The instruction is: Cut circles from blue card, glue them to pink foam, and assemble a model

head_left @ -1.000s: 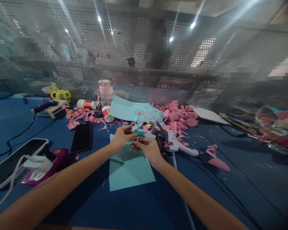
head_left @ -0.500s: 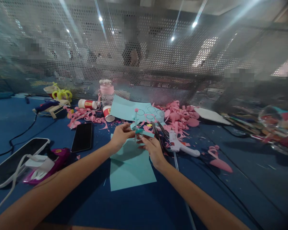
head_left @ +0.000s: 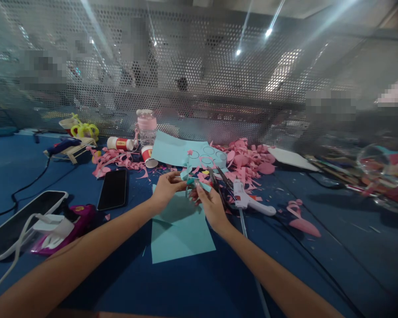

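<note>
My left hand (head_left: 166,190) is closed, its fingertips pinching a thin upright stick (head_left: 187,192) wrapped with teal paper. A small pink tip (head_left: 190,153) tops the stick. From the right, my right hand (head_left: 211,206) pinches a light blue paper strip (head_left: 206,187) where it meets the stick. Fingers hide the exact joint. Below both hands, light blue paper sheets (head_left: 182,243) lie on the blue table. Dark scissors (head_left: 226,182) and a white glue gun (head_left: 252,203) rest just right of my right hand.
Behind the hands lies a blue sheet with drawn circles (head_left: 172,150), beside pink paper scraps (head_left: 245,161). A phone (head_left: 112,190), paper cups (head_left: 120,143), a bottle (head_left: 147,128) and a purple pouch (head_left: 82,218) are on the left. Cables cross both sides. A perforated metal screen (head_left: 199,101) stands behind.
My right hand's fingers have closed in on the paper strip beside the stick, bending more than before. My left hand stays nearly in place.
</note>
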Motion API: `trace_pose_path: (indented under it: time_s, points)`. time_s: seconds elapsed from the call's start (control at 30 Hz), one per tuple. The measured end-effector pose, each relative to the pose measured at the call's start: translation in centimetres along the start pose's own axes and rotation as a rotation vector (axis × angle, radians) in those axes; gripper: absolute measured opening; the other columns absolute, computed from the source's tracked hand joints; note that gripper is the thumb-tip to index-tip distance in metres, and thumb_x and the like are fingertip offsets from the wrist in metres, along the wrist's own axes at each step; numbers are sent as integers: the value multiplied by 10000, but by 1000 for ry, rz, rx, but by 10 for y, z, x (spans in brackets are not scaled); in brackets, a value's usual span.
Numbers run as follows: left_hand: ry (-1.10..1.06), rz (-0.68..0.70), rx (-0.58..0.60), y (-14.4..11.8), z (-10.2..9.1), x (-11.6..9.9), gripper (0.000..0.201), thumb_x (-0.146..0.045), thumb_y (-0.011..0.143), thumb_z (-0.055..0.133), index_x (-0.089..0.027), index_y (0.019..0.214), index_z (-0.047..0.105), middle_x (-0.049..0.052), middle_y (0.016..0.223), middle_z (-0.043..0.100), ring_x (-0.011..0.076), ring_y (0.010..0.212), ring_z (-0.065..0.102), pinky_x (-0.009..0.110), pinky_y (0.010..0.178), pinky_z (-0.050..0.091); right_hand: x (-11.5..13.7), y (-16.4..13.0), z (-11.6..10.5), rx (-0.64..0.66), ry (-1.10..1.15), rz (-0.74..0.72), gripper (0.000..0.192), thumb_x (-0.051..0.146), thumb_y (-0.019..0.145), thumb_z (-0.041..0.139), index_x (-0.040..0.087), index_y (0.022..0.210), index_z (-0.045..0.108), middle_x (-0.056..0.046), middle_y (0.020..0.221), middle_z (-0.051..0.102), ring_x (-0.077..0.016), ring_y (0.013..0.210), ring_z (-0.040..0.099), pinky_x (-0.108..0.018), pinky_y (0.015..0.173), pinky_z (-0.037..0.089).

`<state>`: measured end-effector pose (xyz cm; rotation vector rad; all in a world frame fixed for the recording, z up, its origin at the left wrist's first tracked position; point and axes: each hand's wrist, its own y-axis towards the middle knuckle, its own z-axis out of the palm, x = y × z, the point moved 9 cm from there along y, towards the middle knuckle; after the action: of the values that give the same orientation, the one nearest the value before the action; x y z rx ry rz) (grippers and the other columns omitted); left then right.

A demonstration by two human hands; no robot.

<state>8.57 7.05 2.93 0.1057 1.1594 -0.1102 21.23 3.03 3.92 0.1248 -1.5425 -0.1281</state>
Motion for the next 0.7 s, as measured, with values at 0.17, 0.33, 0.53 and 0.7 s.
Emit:
trace_pose_path:
  time_s: [0.17,0.33,0.53,0.7]
  points:
    - [-86,-15,-31,0,-2,1,475,-229,430,830,-116,816,578,-9,616,652,101,556,596,226,577,478,-10,3,13,143,23,84,383,483,569,722,149,712,601,-36,638,638,-147,581,596,-254,529,469]
    - [-96,-14,-30,-2,-1,1,439,-208,436,822,-119,785,570,-24,582,628,92,531,574,220,563,457,-9,5,5,73,-73,36,339,414,554,752,154,719,610,-37,661,644,-145,566,594,-252,510,474]
    - [-31,-5,14,-5,4,-1,494,-169,452,817,-121,874,566,-23,615,624,97,555,577,203,530,431,-12,5,14,142,14,63,309,419,560,743,157,663,616,-14,590,623,-134,507,586,-278,544,495]
    - [-65,-141,-50,-5,-2,15,510,-162,461,823,-138,900,564,-2,701,643,105,600,603,218,572,462,-9,6,11,118,32,33,303,402,555,749,161,673,608,-2,596,617,-132,534,592,-277,575,497]
